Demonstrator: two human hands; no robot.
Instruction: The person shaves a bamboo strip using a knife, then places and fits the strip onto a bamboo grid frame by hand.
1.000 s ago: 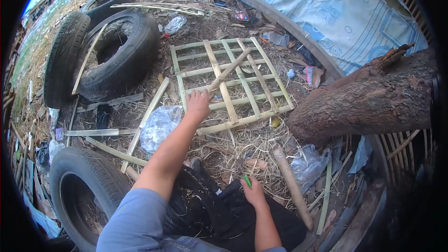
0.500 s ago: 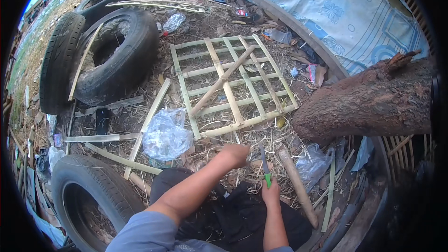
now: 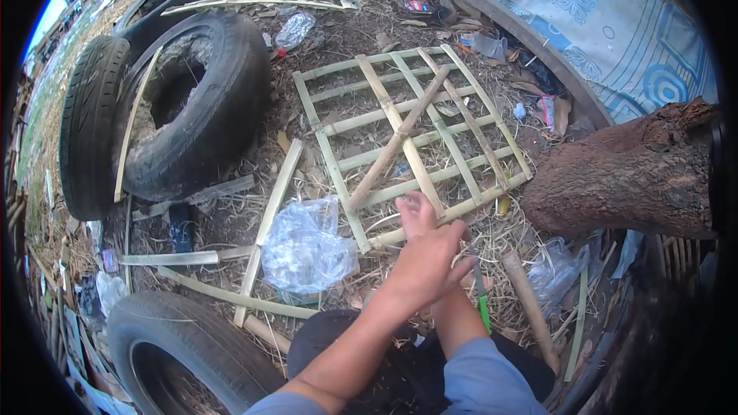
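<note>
A square lattice of bamboo slats [image 3: 411, 157] lies on the ground before me, with a loose brown stick [image 3: 400, 138] laid aslant on it. My right hand [image 3: 417, 215] is at the lattice's near edge, its fingers bent together; what they grip, if anything, is too small to make out. A thin pale strip [image 3: 382, 223] curves close beside those fingers. My left hand [image 3: 430, 257] crosses over my right wrist and partly hides it. Its visible fingers point right, apart, with nothing seen in them. A green-handled knife [image 3: 483, 303] rests by my right forearm, away from both hands.
Several old tyres [image 3: 231, 100] stand and lie to the left. A crumpled clear plastic bag [image 3: 307, 246] sits left of my hands. A thick log [image 3: 626, 173] juts in from the right, with a short round stick [image 3: 532, 311] below it. Fibre shavings litter the ground.
The knife has left my right hand and is now down beside me. My right hand has moved up and left to the lattice edge. My left hand has shifted right, over the right wrist.
</note>
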